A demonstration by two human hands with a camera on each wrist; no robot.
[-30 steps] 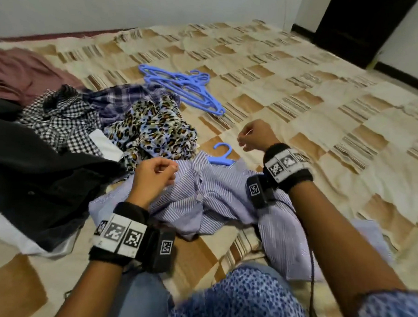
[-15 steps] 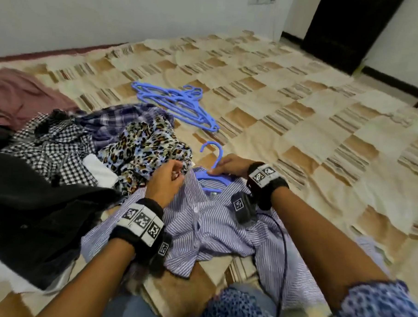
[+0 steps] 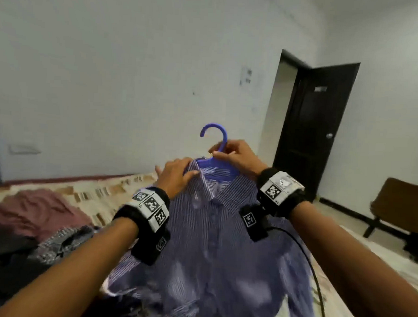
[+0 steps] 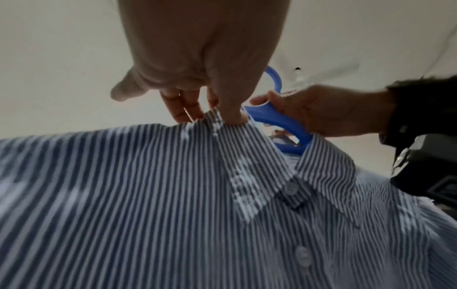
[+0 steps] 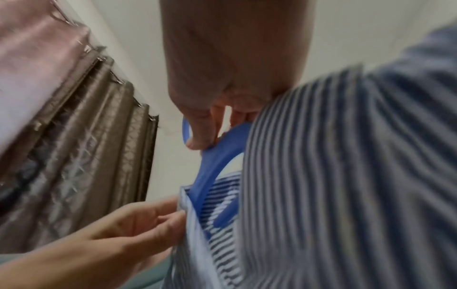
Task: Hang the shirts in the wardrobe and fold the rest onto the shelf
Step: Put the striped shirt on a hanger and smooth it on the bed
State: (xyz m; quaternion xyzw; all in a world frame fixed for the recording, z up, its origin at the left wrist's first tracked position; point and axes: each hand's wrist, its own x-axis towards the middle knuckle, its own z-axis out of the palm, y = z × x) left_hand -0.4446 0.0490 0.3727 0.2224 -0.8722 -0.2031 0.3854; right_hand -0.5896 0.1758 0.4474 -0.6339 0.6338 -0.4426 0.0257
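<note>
Striped shirt (image 3: 214, 242), one, is hanging raised on one blue hanger (image 3: 218, 144); right hand (image 3: 239, 157) is gripping its neck, left hand (image 3: 176, 173) pinching the collar. Lower hem is cut off.

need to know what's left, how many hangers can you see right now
1: the blue hanger inside the striped shirt collar, gripped at its neck by the right hand. Others may be out of view.

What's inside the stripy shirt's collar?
A blue hanger sits inside the striped shirt. Its hook and neck stick out above the collar; its arms are hidden under the fabric.
</note>
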